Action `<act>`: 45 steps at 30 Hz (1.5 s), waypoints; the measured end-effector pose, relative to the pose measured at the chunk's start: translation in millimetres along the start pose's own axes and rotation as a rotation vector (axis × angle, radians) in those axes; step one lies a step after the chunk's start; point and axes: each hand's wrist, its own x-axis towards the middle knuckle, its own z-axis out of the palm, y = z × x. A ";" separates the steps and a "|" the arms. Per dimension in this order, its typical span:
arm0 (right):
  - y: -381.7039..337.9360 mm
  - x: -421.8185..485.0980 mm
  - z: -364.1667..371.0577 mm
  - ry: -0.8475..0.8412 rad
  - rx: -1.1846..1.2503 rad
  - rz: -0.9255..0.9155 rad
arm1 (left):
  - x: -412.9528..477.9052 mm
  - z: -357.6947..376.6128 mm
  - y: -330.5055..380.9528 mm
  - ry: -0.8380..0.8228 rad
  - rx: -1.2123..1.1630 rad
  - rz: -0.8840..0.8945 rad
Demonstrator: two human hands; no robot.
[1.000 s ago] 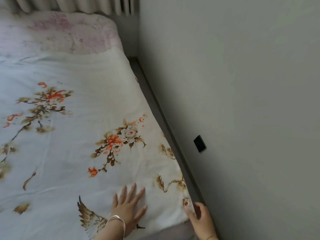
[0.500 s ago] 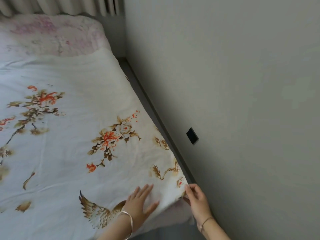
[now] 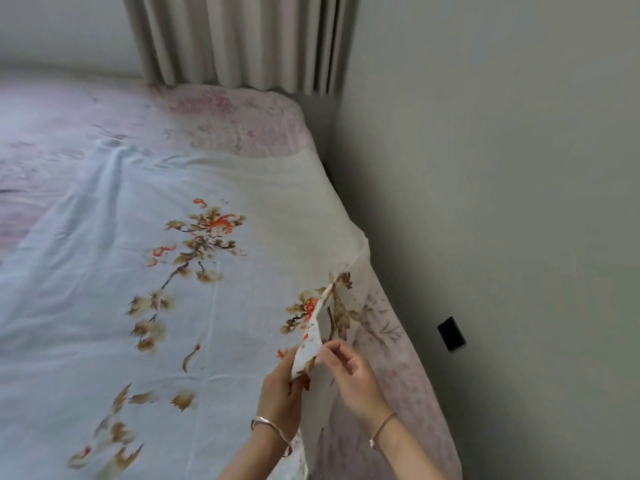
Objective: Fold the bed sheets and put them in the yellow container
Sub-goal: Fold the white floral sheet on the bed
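A white bed sheet (image 3: 145,271) printed with orange and brown flowers lies spread over the bed. Its near right corner is lifted off the mattress. My left hand (image 3: 280,386) grips that raised corner from below, a silver bangle on the wrist. My right hand (image 3: 349,372) pinches the same corner's edge from the right side, a thin bracelet on its wrist. The lifted fabric runs up in a fold toward the bed's right edge. No yellow container is in view.
A pink floral under-sheet (image 3: 391,368) covers the mattress and shows at the right edge and at the far end. A grey wall (image 3: 502,202) with a black socket (image 3: 451,333) stands close on the right. Pleated curtains (image 3: 239,39) hang behind the bed.
Both hands went from lying at the sheet's corner to holding it, and they have lifted it off the mattress. The pink under-sheet now shows. The view has tilted up.
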 end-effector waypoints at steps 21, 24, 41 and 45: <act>39.8 157.6 206.2 -0.600 -0.593 -0.114 | 10.2 -247.3 -132.6 0.660 -0.447 -0.565; 33.0 174.2 237.1 -0.643 -0.673 -0.215 | 12.3 -247.1 -135.8 0.672 -0.420 -0.516; -14.9 222.3 426.1 -0.705 -0.755 -0.447 | 4.3 -354.0 -142.3 0.923 -0.588 -0.400; -18.4 190.0 523.0 -0.863 -0.816 -0.598 | -30.1 -418.1 -164.1 1.155 -0.569 -0.446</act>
